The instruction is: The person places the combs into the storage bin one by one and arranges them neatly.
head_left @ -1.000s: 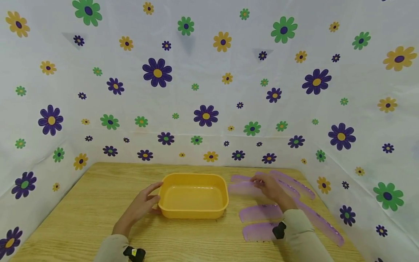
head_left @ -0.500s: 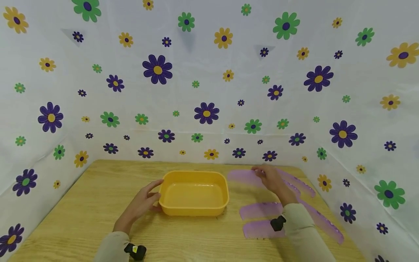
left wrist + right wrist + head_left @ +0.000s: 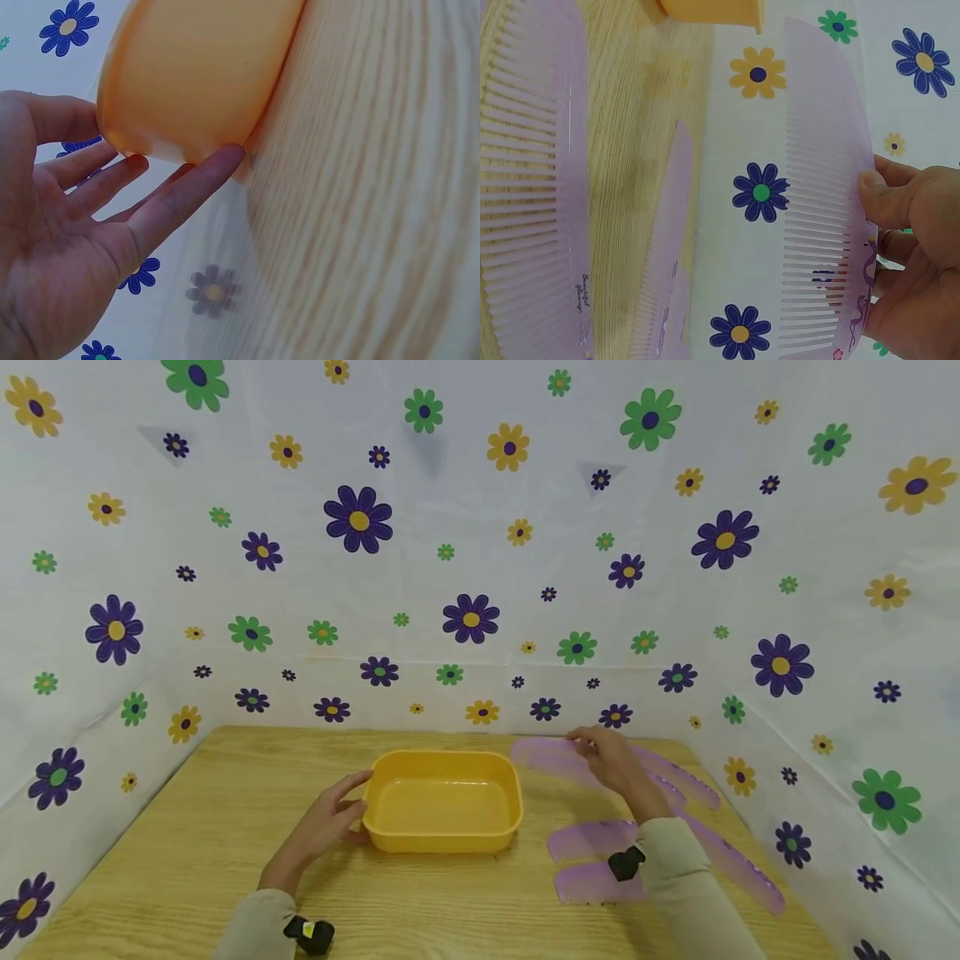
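My right hand [image 3: 611,764] pinches a translucent purple comb [image 3: 538,747] by its spine, thumb on one face, and holds it raised above the table's back right. In the right wrist view this comb [image 3: 829,180] hangs with its teeth pointing left, and small pink figures decorate the spine. Under it in the head view lies another purple comb [image 3: 558,766]. At the left end of a yellow plastic basin [image 3: 442,842] rests my left hand [image 3: 322,822]. Its spread fingers touch the end wall of the basin [image 3: 195,75] in the left wrist view.
Several more purple combs lie on the wooden table [image 3: 420,902]: a comb [image 3: 588,839] and a comb [image 3: 592,882] front right, a long comb [image 3: 738,864] beside my right sleeve, and a comb [image 3: 686,777] at the back. White flowered cloth [image 3: 405,568] encloses the table.
My right hand has raised the comb off the table, upward and slightly away, uncovering the comb beneath. The left hand and the basin have stayed in place.
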The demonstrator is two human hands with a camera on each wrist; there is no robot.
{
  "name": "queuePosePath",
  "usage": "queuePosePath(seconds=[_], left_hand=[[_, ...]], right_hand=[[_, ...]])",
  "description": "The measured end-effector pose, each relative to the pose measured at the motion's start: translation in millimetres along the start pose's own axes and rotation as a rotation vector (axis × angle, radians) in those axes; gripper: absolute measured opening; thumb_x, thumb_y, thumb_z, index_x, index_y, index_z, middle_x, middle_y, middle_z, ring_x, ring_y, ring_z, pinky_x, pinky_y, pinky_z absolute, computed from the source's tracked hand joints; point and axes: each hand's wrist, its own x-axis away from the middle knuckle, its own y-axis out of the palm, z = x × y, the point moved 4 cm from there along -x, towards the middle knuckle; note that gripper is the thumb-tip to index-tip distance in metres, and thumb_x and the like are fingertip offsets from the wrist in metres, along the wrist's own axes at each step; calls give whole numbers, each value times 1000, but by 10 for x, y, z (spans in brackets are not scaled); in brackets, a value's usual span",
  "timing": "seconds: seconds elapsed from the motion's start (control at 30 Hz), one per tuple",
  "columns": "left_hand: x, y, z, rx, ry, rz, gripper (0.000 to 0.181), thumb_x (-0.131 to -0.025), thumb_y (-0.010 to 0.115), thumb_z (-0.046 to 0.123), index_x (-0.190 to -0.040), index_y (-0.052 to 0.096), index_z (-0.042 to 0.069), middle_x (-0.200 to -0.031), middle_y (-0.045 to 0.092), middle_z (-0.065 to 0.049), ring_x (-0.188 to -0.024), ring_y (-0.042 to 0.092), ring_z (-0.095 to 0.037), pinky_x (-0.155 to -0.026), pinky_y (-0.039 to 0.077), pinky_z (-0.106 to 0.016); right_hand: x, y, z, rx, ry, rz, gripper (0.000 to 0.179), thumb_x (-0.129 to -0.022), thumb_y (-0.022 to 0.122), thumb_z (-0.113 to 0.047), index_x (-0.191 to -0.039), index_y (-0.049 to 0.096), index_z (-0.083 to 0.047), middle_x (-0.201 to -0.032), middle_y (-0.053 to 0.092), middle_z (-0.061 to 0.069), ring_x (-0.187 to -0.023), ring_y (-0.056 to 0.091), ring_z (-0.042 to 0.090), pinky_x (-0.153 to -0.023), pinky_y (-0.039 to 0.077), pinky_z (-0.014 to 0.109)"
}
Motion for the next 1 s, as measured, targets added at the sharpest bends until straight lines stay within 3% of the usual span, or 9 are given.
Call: queuePosePath(seconds=[0.4,1.0], left_hand=[[-2,-7,0,-2,-15,-11,57,-106,47,6,-161,33,12,-170,22,-22,-139,50,-52,-84,66,-42],[14,2,23,4,-12,-18,57,-106,47,6,-161,31,10,-169,23,-23,-138,51,-52,-84,66,-42]], right_hand=[[-95,143,-169,-8,-34,-34,22,-102,58,-1,-116,74,-2,-107,72,20,-98,66,34,-92,58,54],[-171,327,-386,7,-47,-144,24,-103,55,0,-120,73,-1,-118,73,19,-112,66,37,-101,56,54]])
